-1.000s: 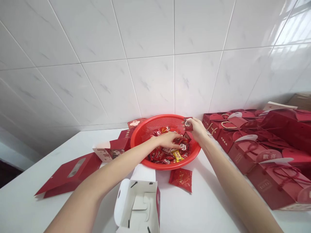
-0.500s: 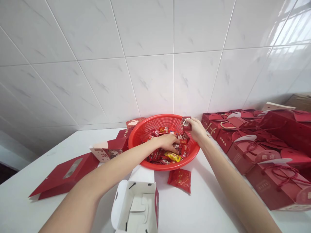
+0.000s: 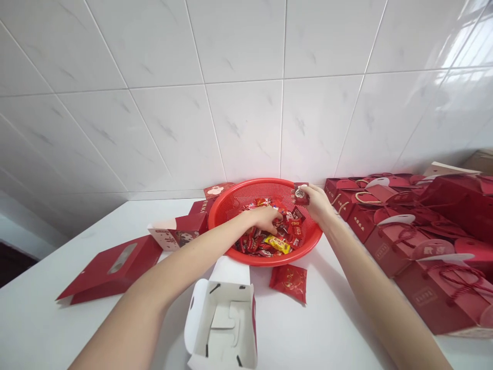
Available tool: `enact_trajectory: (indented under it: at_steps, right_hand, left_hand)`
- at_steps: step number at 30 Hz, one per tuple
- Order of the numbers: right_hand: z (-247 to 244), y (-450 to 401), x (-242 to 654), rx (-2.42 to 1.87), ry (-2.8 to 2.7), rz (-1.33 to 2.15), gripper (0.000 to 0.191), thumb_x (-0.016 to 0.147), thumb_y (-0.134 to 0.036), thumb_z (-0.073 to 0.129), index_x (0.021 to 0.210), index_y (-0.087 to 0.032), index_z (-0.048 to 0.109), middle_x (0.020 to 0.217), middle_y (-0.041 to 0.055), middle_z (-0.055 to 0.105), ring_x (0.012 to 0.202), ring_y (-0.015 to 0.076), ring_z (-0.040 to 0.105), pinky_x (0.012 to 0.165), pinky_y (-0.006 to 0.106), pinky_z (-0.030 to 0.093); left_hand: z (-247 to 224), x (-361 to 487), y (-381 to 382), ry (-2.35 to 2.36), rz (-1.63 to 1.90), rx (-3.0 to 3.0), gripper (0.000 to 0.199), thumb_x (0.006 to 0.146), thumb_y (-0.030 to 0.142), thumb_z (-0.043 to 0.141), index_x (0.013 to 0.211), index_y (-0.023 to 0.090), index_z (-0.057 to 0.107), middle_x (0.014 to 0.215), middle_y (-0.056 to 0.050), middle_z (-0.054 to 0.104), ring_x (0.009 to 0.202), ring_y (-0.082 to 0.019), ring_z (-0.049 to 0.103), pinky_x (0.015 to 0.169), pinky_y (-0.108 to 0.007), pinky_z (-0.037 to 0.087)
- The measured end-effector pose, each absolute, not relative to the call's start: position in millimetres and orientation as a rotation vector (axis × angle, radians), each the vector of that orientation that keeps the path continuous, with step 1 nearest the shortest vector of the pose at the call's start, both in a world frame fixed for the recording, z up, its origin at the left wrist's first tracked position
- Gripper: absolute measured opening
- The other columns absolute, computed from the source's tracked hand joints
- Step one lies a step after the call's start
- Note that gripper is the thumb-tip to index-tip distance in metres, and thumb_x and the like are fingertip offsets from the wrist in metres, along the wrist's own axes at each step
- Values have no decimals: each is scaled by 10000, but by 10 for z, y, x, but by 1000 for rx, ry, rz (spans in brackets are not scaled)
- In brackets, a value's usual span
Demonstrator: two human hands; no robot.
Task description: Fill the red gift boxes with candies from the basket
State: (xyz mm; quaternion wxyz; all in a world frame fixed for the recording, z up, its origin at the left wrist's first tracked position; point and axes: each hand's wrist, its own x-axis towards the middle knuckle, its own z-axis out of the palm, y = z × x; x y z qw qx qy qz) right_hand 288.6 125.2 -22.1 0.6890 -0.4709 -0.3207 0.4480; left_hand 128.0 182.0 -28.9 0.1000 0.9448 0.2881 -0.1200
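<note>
A red plastic basket (image 3: 265, 261) with a perforated wall holds many wrapped candies (image 3: 252, 241), mostly red, one of them yellow (image 3: 278, 244). My left hand (image 3: 265, 218) reaches into it, fingers bent together among the candies; what they grip is hidden. At the right part of the rim, my right hand (image 3: 319, 202) pinches a small dark red packet (image 3: 301, 193) with a pale printed motif. In front of the basket lies a flat red packet (image 3: 288, 281). Beside it, nearer me, stands an open box (image 3: 220, 329) with a white inside.
Rows of closed red gift boxes (image 3: 423, 295) with cord handles stand along the right. On the left are a folded red box (image 3: 111, 270) with a window and a red-and-cream carton (image 3: 177, 234). A tiled wall (image 3: 246, 128) rises behind the white table (image 3: 308, 334).
The view has shifted slightly, so things appear further right and higher. My left hand has moved a little left among the candies. My right hand still holds the small packet at the rim.
</note>
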Motion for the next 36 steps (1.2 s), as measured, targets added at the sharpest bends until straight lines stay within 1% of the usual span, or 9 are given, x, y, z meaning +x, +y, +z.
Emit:
enact_trajectory:
  at_steps: [4, 10, 15, 18, 22, 27, 32, 34, 36]
  right_hand:
    - [-242, 1259, 2898, -1060, -761, 989, 107, 639, -205, 691, 634, -200, 584, 625, -8, 604, 563, 135, 589, 541, 261, 496]
    - [-252, 1260, 2911, -1039, -776, 1003, 95, 602, -209, 678, 630, -193, 588, 624, -11, 615, 572, 123, 588, 520, 228, 487]
    - [-257, 1263, 2915, -1033, -787, 1011, 91, 619, -221, 663, 620, -198, 575, 623, 4, 619, 577, 135, 599, 525, 241, 495]
    - [-259, 1278, 2921, -1032, -774, 1015, 81, 592, -201, 650, 601, -192, 570, 610, -2, 607, 569, 129, 592, 520, 235, 489]
    - [-258, 1296, 2926, -1023, -763, 1017, 49, 564, -177, 615, 592, -181, 575, 601, -11, 599, 546, 118, 583, 518, 233, 488]
    - [-271, 1299, 2927, -1034, -767, 1020, 19, 573, -169, 599, 582, -181, 587, 614, -1, 629, 553, 121, 594, 542, 238, 504]
    - [-282, 1293, 2924, -1012, -785, 1025, 34, 601, -145, 613, 604, -179, 605, 618, 4, 644, 572, 121, 605, 586, 238, 522]
    - [-277, 1294, 2922, -1012, -788, 1028, 59, 618, -130, 624, 605, -180, 595, 614, 9, 650, 574, 124, 611, 596, 241, 528]
    - [-267, 1294, 2920, -1012, -786, 1040, 82, 639, -114, 628, 613, -180, 587, 602, 12, 649, 567, 128, 616, 609, 252, 539]
  left_hand:
    - [-340, 1293, 1795, 854, -371, 2811, 516, 706, 464, 783, 1166, 243, 711, 958, -70, 752, 903, -281, 680, 739, -299, 456]
    - [-380, 1280, 1832, 791, -281, 2766, 265, 696, 298, 754, 952, 228, 756, 789, -22, 720, 764, -227, 652, 667, -273, 430]
    - [-301, 1220, 1861, 771, -78, 2692, 112, 672, 282, 722, 728, 191, 686, 596, 19, 599, 581, -173, 557, 563, -268, 376]
    - [-229, 1191, 1875, 818, 150, 2616, 105, 684, 242, 661, 768, 182, 676, 682, 12, 652, 650, -181, 602, 596, -262, 414]
    - [-166, 1157, 1902, 818, 363, 2448, 244, 695, 195, 593, 916, 169, 694, 845, -8, 719, 791, -198, 660, 728, -266, 489]
    - [-170, 1107, 1958, 868, 361, 2467, 231, 740, 207, 603, 946, 152, 693, 933, -49, 741, 857, -229, 677, 797, -301, 514]
    - [-223, 1062, 2039, 918, 293, 2531, 554, 794, 332, 684, 1317, 184, 576, 1314, -115, 652, 1163, -278, 619, 1011, -367, 455]
    - [-244, 1058, 2057, 912, 279, 2538, 676, 783, 396, 718, 1397, 205, 509, 1445, -127, 553, 1302, -293, 530, 1078, -383, 408]
    - [-253, 1066, 2055, 942, 285, 2528, 761, 765, 464, 736, 1431, 202, 477, 1472, -142, 520, 1349, -313, 485, 1091, -391, 398]
